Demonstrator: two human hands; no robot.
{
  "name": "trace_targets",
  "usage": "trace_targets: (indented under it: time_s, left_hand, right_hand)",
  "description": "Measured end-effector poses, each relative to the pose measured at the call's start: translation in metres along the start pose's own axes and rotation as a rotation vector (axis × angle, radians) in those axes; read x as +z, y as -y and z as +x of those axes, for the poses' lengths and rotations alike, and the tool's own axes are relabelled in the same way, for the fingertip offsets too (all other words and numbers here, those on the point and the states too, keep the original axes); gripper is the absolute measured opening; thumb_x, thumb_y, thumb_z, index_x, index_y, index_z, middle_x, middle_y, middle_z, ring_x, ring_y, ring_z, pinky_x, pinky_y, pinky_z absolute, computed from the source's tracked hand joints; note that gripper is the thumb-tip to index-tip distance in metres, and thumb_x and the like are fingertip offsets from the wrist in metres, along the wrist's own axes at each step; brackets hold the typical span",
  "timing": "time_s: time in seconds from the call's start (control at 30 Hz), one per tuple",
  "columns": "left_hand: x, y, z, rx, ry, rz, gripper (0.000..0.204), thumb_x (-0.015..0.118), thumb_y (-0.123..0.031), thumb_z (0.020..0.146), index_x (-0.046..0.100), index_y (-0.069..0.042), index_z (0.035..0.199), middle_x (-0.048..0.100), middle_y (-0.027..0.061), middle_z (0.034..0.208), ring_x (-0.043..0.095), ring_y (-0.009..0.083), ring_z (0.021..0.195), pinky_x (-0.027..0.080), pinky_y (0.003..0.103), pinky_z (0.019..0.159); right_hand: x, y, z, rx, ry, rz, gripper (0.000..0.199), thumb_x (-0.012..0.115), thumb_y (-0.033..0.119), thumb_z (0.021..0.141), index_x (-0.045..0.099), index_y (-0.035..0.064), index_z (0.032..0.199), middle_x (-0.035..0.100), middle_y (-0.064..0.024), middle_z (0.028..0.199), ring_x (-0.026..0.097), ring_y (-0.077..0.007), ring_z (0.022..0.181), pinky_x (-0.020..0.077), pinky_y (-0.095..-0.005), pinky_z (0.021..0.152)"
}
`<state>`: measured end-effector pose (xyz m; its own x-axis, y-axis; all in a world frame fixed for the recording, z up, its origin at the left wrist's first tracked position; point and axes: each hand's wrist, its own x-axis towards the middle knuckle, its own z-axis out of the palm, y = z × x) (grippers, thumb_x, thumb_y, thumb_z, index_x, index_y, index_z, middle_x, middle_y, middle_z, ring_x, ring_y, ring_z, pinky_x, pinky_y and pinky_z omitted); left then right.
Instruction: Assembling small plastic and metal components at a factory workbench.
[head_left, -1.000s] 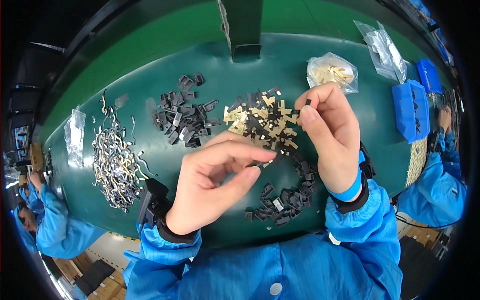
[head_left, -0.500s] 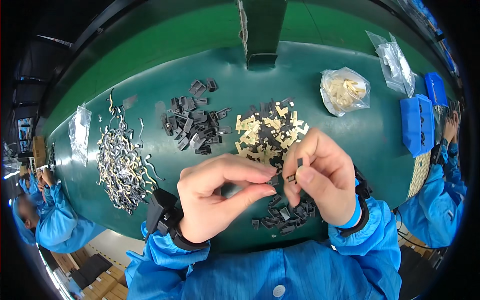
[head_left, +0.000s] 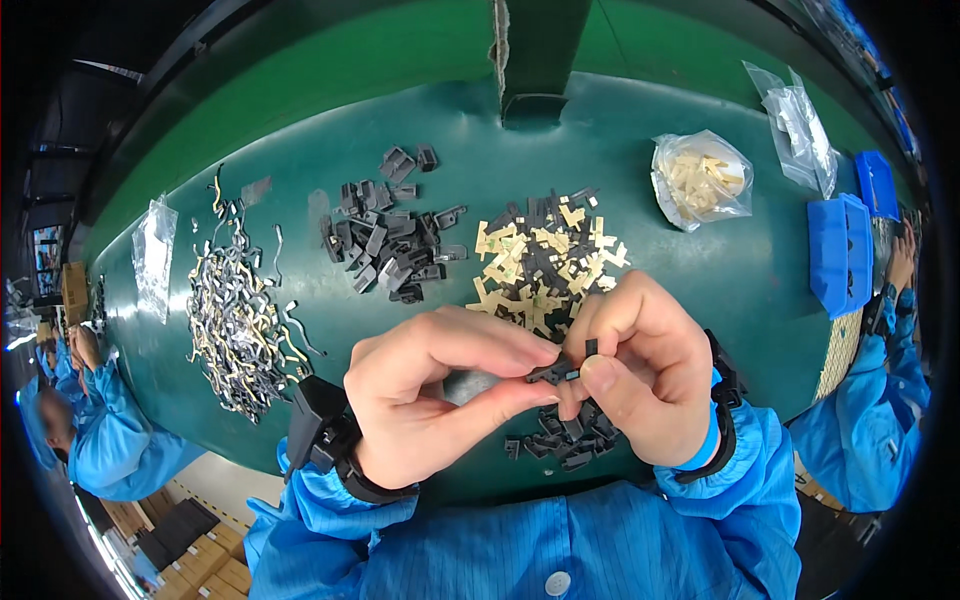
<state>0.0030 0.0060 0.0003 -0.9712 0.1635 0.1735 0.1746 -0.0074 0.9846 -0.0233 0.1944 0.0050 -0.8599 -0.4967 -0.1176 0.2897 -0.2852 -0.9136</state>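
Observation:
My left hand (head_left: 440, 385) pinches a small black plastic part (head_left: 546, 374) between thumb and forefinger. Opposite it, my right hand (head_left: 650, 375) is closed on a small dark rectangular piece (head_left: 591, 348), whose end sticks up above the thumb. The two pieces meet or nearly meet; whether they are joined I cannot tell. Just beyond my fingertips lies a heap of cream-coloured T-shaped and black pieces (head_left: 510, 250). Below my hands, nearer my body, is a loose group of black plastic parts (head_left: 575, 442), partly hidden by my right hand.
Black plastic housings (head_left: 385, 245) are heaped left of centre, and short wire pieces (head_left: 235, 330) farther left. At the right stand a clear bag of cream pieces (head_left: 698, 180), flat plastic bags (head_left: 795, 125) and a blue bin (head_left: 838, 255). Other people in blue sit at both sides.
My hands have come together, bringing the left hand's black part against or close to the right hand's piece. The view has shifted slightly.

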Motion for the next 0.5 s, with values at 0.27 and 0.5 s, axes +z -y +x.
trace_targets:
  time_s: [0.27,0.5]
  left_hand:
    - [-0.0007,-0.0006,0.0011,-0.007,0.012,0.005,0.034,0.077,0.010,0.070,0.052,-0.001,0.090,0.065,0.0184,0.091,0.067,0.0225,0.085,0.055,0.030,0.075]
    - [-0.0013,-0.0008,0.0023,0.002,0.024,0.003,0.033,0.078,0.009,0.069,0.053,-0.001,0.089,0.065,0.0181,0.090,0.066,0.0222,0.084,0.054,0.030,0.075]
  right_hand:
    - [0.0001,-0.0017,0.0004,0.002,-0.015,-0.004,0.011,0.054,-0.003,0.088,0.045,0.0031,0.088,0.051,0.0002,0.077,0.054,-0.0038,0.066,0.0409,-0.0200,0.059]
    - [0.0004,-0.0011,0.0006,0.002,-0.016,-0.017,0.011,0.054,-0.003,0.088,0.046,0.0034,0.087,0.051,0.0005,0.076,0.053,-0.0031,0.065,0.0399,-0.0196,0.058]
